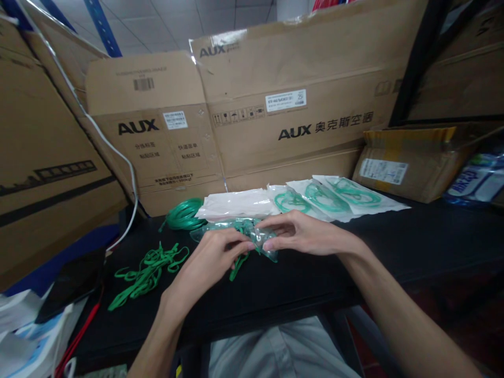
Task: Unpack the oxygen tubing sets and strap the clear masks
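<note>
Near the middle of the black table, both hands meet at a clear, green-tinted plastic piece (258, 239), soft-looking and shaped somewhat like a mask. My left hand (220, 249) pinches a green elastic strap (238, 266) at its edge, with the strap's lower end hanging below the fingers. From the other side my right hand (301, 233) grips the plastic piece between thumb and fingers. More clear plastic (200, 231) lies behind my left hand. A loose heap of green straps (151, 270) rests on the left.
Behind the hands lie a coil of green tubing (185, 214), a white packet (236, 203) and several pouches with green tubing (326, 197). Cardboard sheets (252, 142) wall the back. An open carton (397, 165) stands right; a dark phone-like slab (73, 286) lies left.
</note>
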### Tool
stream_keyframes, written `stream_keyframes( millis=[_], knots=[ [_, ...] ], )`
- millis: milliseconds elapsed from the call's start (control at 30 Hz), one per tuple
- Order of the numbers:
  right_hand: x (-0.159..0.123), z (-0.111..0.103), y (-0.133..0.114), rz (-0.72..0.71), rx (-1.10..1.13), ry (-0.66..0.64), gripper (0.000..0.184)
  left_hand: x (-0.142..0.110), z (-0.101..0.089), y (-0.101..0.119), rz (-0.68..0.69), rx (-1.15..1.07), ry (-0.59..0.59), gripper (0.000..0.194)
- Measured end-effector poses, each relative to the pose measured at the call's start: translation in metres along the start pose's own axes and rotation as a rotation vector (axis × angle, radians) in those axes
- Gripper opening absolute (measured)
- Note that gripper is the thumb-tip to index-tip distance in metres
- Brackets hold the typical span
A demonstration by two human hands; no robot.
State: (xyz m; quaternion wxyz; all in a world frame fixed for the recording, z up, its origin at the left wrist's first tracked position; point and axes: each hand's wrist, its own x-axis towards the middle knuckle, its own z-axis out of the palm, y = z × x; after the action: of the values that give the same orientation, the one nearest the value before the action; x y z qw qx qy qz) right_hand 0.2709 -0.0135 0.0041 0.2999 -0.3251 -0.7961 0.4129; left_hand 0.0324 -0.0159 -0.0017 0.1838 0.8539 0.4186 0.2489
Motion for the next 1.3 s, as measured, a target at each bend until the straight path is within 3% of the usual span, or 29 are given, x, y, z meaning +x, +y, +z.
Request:
stream_keyframes(
  millis=[133,267,367,467,533,600,700,767,833,933,1000,1100,1167,1300],
  knots=[
    [-0.004,-0.009,0.002,0.012,-0.055,0.087,0.047,-0.005,-0.005,0.002,-0.025,0.001,-0.012,0.027],
    [-0.012,-0.029,0.005,0.009,-0.135,0.406,0.049,-0.015,-0.028,-0.005,0.002,0.085,0.106,0.029],
    [-0.018,-0.039,0.002,-0.016,-0.16,0.564,0.05,-0.031,-0.056,-0.012,-0.089,0.099,0.399,0.032],
    [-0.02,-0.038,-0.004,-0.026,-0.179,0.564,0.052,-0.051,-0.085,-0.016,-0.282,0.199,0.741,0.038],
    [-0.018,-0.033,-0.005,-0.016,-0.178,0.534,0.054,-0.064,-0.101,-0.024,-0.428,0.357,0.811,0.043],
    [-0.013,-0.025,-0.004,-0.006,-0.174,0.48,0.055,-0.074,-0.113,-0.04,-0.552,0.5,0.71,0.044],
    [-0.005,-0.013,-0.001,0.01,-0.194,0.332,0.054,-0.081,-0.12,-0.079,-0.674,0.515,0.332,0.042],
    [-0.001,-0.004,0.0,0.024,-0.258,0.228,0.053,-0.079,-0.119,-0.101,-0.7,0.476,0.14,0.043],
    [0.003,0.005,-0.001,0.024,-0.342,0.164,0.05,-0.073,-0.114,-0.107,-0.634,0.498,0.135,0.049],
    [0.007,0.018,-0.003,-0.03,-0.388,0.133,0.043,-0.056,-0.096,-0.08,-0.48,0.494,0.272,0.06],
    [0.01,0.025,-0.002,-0.099,-0.378,0.151,0.039,-0.043,-0.076,-0.049,-0.406,0.298,0.231,0.06],
    [0.015,0.033,0.002,-0.212,-0.389,0.224,0.04,-0.022,-0.041,-0.012,-0.255,-0.062,0.067,0.058],
    [0.018,0.035,0.004,-0.277,-0.402,0.261,0.042,-0.011,-0.023,-0.003,-0.181,-0.198,0.029,0.057],
    [0.023,0.039,0.005,-0.334,-0.368,0.343,0.045,0.0,-0.008,-0.014,-0.12,-0.339,0.122,0.049]
  ],
)
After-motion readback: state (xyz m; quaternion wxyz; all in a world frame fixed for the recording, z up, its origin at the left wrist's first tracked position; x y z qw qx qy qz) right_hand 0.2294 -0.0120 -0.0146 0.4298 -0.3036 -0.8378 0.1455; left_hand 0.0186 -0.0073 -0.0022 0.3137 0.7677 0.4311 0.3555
